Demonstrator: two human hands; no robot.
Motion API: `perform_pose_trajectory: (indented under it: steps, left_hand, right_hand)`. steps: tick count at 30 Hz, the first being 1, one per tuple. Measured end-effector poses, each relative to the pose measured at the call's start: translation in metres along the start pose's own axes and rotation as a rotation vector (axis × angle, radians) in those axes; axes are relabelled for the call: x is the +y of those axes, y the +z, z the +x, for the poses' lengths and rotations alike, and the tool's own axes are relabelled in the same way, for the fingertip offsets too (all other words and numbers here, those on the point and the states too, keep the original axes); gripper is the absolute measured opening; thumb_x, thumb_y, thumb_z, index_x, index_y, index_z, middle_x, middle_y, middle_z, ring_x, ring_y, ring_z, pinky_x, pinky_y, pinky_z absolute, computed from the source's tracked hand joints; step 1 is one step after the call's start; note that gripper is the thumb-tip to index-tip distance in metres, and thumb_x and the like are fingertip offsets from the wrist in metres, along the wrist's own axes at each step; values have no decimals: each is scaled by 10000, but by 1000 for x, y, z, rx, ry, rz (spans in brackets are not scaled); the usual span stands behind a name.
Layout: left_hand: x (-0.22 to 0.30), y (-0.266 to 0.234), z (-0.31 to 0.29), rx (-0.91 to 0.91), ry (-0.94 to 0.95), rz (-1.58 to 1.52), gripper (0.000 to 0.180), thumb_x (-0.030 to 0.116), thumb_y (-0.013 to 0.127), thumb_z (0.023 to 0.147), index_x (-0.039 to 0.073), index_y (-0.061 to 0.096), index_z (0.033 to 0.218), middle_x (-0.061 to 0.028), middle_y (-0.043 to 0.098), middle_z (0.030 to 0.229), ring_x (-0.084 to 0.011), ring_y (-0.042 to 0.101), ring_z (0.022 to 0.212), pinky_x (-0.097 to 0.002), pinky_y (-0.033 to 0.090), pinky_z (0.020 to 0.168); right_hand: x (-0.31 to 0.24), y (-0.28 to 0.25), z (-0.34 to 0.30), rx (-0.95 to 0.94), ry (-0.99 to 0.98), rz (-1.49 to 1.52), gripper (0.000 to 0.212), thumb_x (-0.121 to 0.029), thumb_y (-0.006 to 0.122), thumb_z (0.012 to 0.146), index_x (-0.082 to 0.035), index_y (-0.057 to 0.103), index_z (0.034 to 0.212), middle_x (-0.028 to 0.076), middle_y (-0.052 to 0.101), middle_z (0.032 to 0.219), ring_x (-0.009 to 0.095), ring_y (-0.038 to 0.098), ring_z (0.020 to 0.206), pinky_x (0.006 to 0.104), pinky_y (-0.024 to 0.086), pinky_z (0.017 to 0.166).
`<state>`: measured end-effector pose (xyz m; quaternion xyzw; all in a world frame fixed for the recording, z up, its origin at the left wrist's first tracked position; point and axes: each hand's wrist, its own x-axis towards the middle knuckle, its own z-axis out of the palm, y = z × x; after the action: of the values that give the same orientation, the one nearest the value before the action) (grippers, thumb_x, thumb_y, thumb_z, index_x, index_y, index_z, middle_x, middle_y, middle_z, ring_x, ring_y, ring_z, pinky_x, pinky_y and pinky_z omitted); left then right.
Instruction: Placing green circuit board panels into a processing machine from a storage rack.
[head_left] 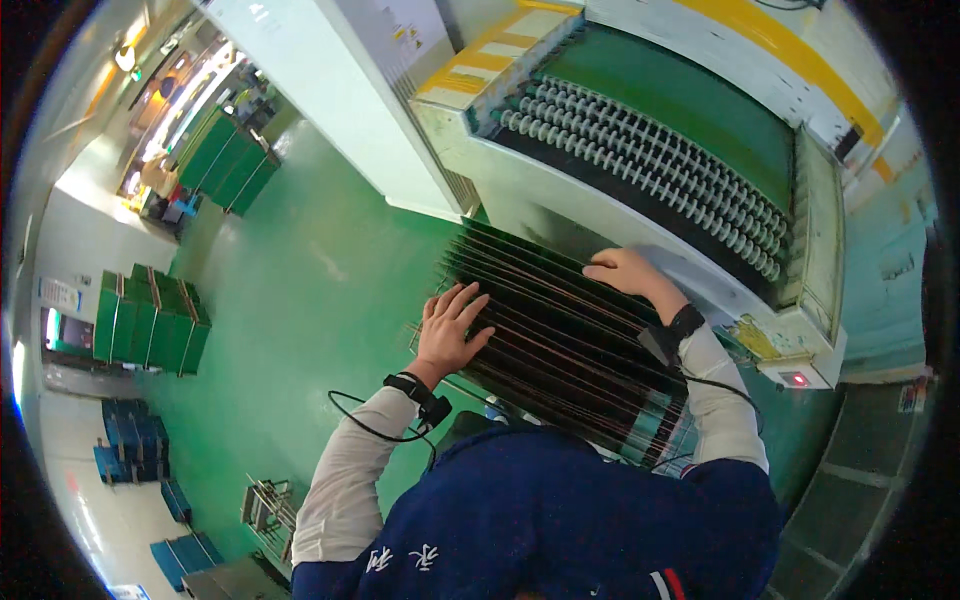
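Below me stands a rack of thin dark panels (560, 340), set on edge in rows with coppery upper edges. My left hand (452, 325) lies over the left part of the rows, fingers spread, and grips nothing that I can see. Toward the far right side of the rack, my right hand (627, 272) rests by the panel edges, with its fingers stretched and the thumb side toward the machine. Both wrists wear black bands with cables. At the rack's near right corner a paler greenish strip (648, 425) shows among the panels.
Just beyond the rack is a conveyor machine (600, 190) with rows of white rollers and a yellow-striped edge. A white cabinet (330, 90) stands to its left. Green bins (150, 320) and blue bins (133, 440) line the left wall. A metal frame (268, 510) sits at lower left.
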<state>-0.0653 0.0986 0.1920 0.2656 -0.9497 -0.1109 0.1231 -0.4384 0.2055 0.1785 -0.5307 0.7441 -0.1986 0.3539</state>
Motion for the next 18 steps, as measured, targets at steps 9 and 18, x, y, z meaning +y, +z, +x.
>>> perform_pose_trajectory:
  steps: [9,18]
  left_hand:
    - [-3,0,-1,7,7,-30,566,427,664,898,162,561,1387,-84,480,1504,-322,409,1399,-539,300,1132]
    - [-4,2,0,2,12,-1,573,411,678,895,161,554,1395,-74,465,1517,-328,409,1392,-530,290,1133]
  right_hand:
    - [15,12,0,77,60,-89,559,-529,679,892,-20,721,1119,196,725,1061,357,681,994,424,523,858]
    - [12,11,4,63,113,-240,482,-479,721,856,-42,730,1058,214,715,1017,407,668,976,481,520,849]
